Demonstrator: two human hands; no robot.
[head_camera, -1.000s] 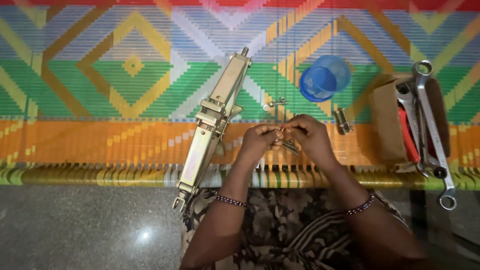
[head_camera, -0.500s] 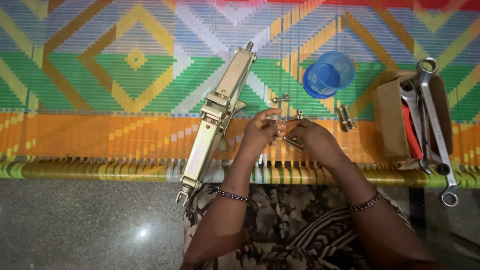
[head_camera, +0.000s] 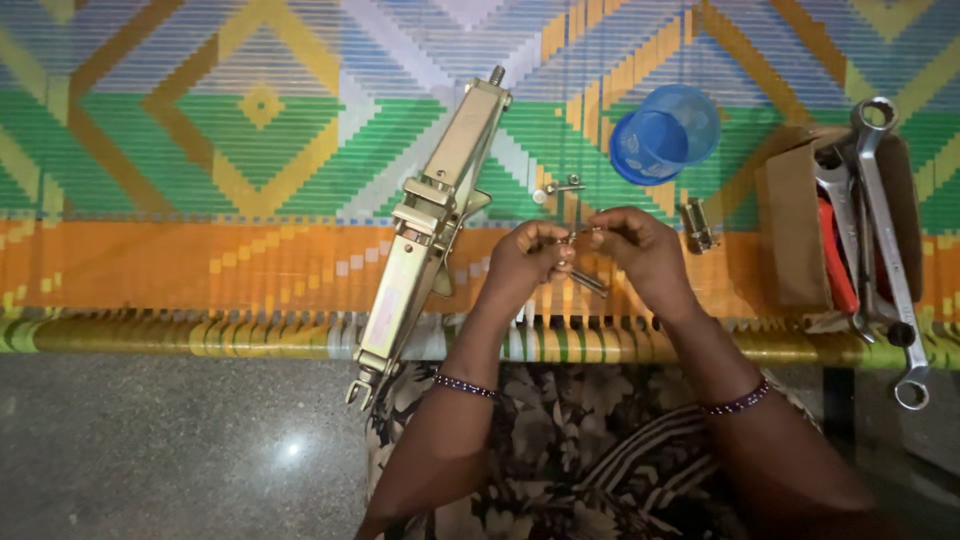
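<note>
My left hand (head_camera: 525, 262) and my right hand (head_camera: 640, 252) meet over the orange band of a woven mat (head_camera: 200, 150), pinching a small metal bolt (head_camera: 578, 235) between their fingertips. A second bolt-like metal piece (head_camera: 588, 283) lies on the mat just under the hands. To the left of my left hand lies a long, folded, gold-coloured metal scissor jack (head_camera: 425, 225), set diagonally with its lower end over the mat's edge.
A blue plastic cup (head_camera: 662, 133) lies on its side beyond my hands. Small loose fasteners (head_camera: 562, 187) and a short metal part (head_camera: 698, 224) rest nearby. At the right, a cardboard box (head_camera: 790, 235) holds spanners (head_camera: 885, 230) and a red-handled tool. Grey stone floor (head_camera: 170, 450) lies below.
My right hand has come back up to meet the left, and both now pinch the small bolt again. The view has shifted slightly.
</note>
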